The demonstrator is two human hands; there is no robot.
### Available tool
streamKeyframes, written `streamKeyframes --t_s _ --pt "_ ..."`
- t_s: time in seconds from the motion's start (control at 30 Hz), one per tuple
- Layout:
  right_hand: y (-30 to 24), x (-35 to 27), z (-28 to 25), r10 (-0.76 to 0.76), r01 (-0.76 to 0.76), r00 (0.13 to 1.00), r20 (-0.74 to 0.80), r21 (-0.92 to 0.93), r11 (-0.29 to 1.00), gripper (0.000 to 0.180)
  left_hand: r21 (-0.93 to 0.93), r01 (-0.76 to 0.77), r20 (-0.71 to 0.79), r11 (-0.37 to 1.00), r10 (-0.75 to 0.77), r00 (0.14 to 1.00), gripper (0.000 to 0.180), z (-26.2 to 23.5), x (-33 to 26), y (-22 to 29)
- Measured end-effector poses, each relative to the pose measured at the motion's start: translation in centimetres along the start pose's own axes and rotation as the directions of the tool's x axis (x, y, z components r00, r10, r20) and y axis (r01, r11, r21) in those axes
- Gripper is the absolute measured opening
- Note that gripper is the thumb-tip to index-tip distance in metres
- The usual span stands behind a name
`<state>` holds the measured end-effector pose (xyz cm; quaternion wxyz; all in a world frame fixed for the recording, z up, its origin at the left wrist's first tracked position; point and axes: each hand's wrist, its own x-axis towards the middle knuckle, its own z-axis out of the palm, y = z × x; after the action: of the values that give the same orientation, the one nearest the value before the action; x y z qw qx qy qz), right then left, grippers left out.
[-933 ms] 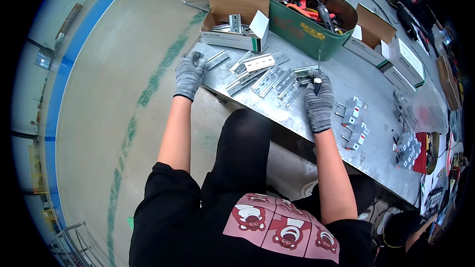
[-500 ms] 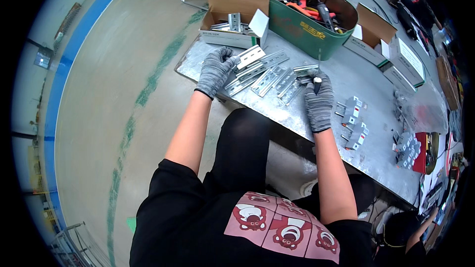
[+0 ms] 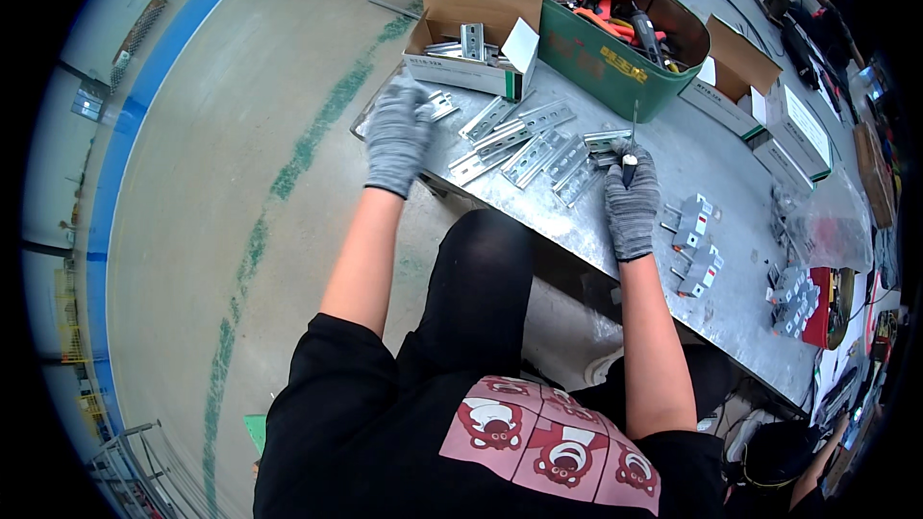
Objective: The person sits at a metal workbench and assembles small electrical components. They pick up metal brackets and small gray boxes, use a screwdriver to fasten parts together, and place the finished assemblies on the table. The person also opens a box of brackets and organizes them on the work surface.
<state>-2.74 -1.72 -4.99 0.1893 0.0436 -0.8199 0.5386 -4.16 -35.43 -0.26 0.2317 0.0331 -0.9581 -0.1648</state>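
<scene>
My left hand [image 3: 398, 137], in a grey knit glove and smeared by motion, is at the table's left edge. A short slotted metal DIN rail [image 3: 442, 106] sticks out from its fingers, which seem closed on it. My gloved right hand [image 3: 632, 207] grips a screwdriver [image 3: 630, 169], its dark handle with a pale end in the fist and its thin shaft pointing up and away. Another rail piece [image 3: 604, 140] touches the fingers of that hand; whether it is held I cannot tell. Between the hands lies a loose pile of slotted rails [image 3: 536, 156].
Behind the pile stand an open carton [image 3: 457, 74] of rails and a green tool bin [image 3: 588, 61]. Two grey terminal-like parts [image 3: 694, 221] lie to the right. Farther right are white cartons [image 3: 798, 125], a clear plastic bag [image 3: 835, 226] and a red box [image 3: 820, 308].
My left hand has moved left and away from the pile, with the rail in its fingers. The right hand keeps its grip beside the pile. The whole view has shifted slightly.
</scene>
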Motion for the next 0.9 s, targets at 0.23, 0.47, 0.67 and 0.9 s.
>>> streamKeyframes --t_s 0.23,0.47,0.67,0.9 --pt "0.3 -0.1 0.2 0.050 -0.050 0.999 0.011 0.068 0.996 0.029 -0.136 0.153 0.476 0.979 -0.071 0.877 0.028 2.1 0.4 3.5" --pt "-0.4 0.0 0.1 0.019 -0.019 1.000 0.000 -0.007 1.000 0.029 -0.258 0.250 0.395 0.933 -0.134 0.909 0.022 1.1 -0.4 -1.3" --pt "0.4 0.1 0.2 0.014 -0.013 1.000 -0.021 0.040 0.999 0.029 -0.372 0.433 0.542 0.821 -0.186 0.819 0.020 0.3 0.9 -1.4" --pt "1.4 0.1 0.5 0.037 -0.036 0.999 -0.008 0.128 0.991 0.029 -0.317 0.343 0.450 0.884 -0.178 0.875 0.021 0.0 -0.7 -0.1"
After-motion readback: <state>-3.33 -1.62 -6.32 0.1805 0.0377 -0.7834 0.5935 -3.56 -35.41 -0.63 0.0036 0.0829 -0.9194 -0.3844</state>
